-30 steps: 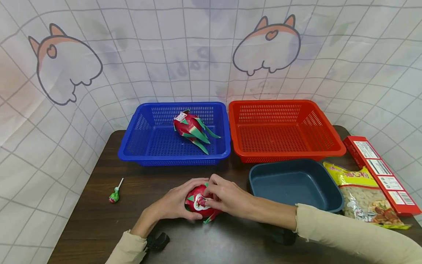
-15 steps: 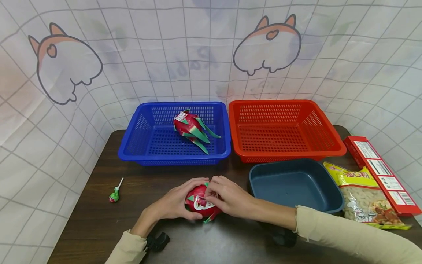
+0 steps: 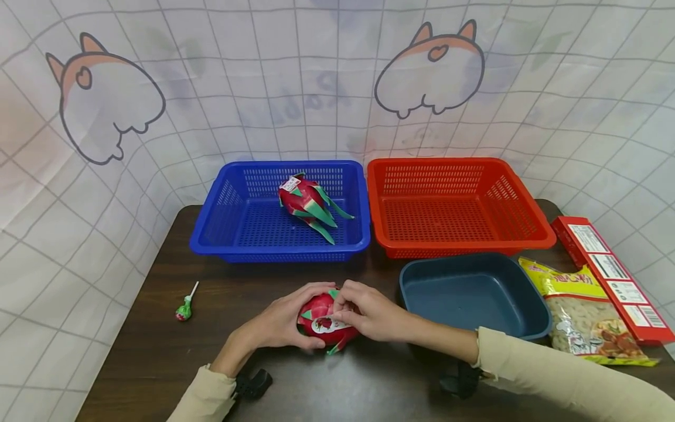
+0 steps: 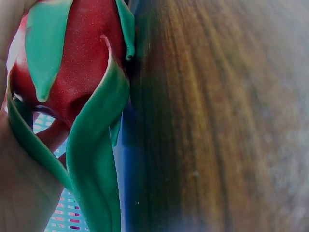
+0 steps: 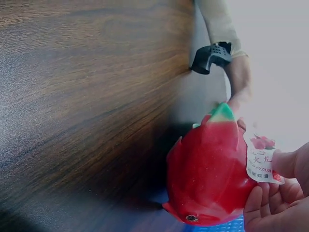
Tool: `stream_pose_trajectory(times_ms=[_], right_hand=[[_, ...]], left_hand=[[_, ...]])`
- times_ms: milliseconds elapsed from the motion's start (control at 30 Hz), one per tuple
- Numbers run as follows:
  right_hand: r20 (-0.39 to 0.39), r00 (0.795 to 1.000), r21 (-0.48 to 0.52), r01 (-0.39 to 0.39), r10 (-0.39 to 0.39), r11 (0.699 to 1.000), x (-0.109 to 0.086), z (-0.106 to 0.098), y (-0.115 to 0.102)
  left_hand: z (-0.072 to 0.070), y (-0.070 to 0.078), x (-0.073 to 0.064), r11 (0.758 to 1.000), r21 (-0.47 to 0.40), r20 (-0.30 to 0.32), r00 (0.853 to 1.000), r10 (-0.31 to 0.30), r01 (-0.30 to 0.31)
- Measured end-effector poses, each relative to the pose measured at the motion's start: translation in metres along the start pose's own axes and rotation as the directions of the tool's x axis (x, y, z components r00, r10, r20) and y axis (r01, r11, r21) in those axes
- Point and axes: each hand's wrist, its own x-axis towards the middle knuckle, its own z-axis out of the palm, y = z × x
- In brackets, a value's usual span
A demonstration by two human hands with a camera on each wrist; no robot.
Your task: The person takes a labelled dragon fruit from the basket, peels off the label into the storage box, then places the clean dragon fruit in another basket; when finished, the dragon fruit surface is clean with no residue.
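A red dragon fruit with green scales lies on the dark wooden table, in front of the baskets. My left hand grips it from the left, fingers over the far side and thumb on the near side. In the left wrist view, long green leaf tips hang from the fruit. With thumb and fingers, my right hand pinches the edge of a white printed sticker. Part of that sticker stands off the fruit's skin in the right wrist view; its other edge still meets the fruit.
Behind stand a blue basket holding another dragon fruit, and a red basket. A dark blue tray, a yellow food bag and a red box are at right. A lollipop lies left.
The right hand has drawn slightly right and back with the sticker's edge, and more of the sticker now stands off the fruit. The left hand keeps its grip.
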Motion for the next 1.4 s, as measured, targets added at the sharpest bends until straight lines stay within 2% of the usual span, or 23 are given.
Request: stream_pose_trajectory(times_ms=[133,267,333,533,700,1100,1400], right_hand=[[0.035,0.997,0.052,-0.064,0.062,0.997,0.000,-0.003,0.000],[0.073,0.982,0.147,-0.182,0.172,0.972,0.000,-0.008,0.000],[0.085,0.976,0.174,-0.214,0.202,0.961,-0.001,-0.009,0.001],[0.093,0.978,0.201,-0.200,0.184,0.959,-0.006,-0.007,0.004],[0.085,0.984,0.202,-0.172,0.158,0.964,-0.010,-0.006,0.003],[0.072,0.972,0.209,-0.232,0.222,0.950,-0.019,-0.009,0.006],[0.024,0.976,0.191,-0.217,0.216,0.957,-0.026,-0.017,0.014]], left_hand=[[0.000,0.001,0.000,1.000,-0.002,-0.001,1.000,-0.008,0.008],[-0.001,0.002,0.000,1.000,-0.002,-0.006,1.000,-0.016,0.016],[-0.001,0.002,-0.001,1.000,0.000,-0.008,1.000,-0.019,0.019],[0.001,-0.001,0.000,0.999,0.042,-0.016,1.000,-0.001,0.002],[0.002,-0.002,0.000,0.999,0.042,-0.016,1.000,0.004,-0.003],[0.001,-0.001,0.000,1.000,0.010,0.001,1.000,-0.016,0.016],[0.001,-0.001,0.000,0.999,0.003,0.011,0.999,-0.039,0.039]])
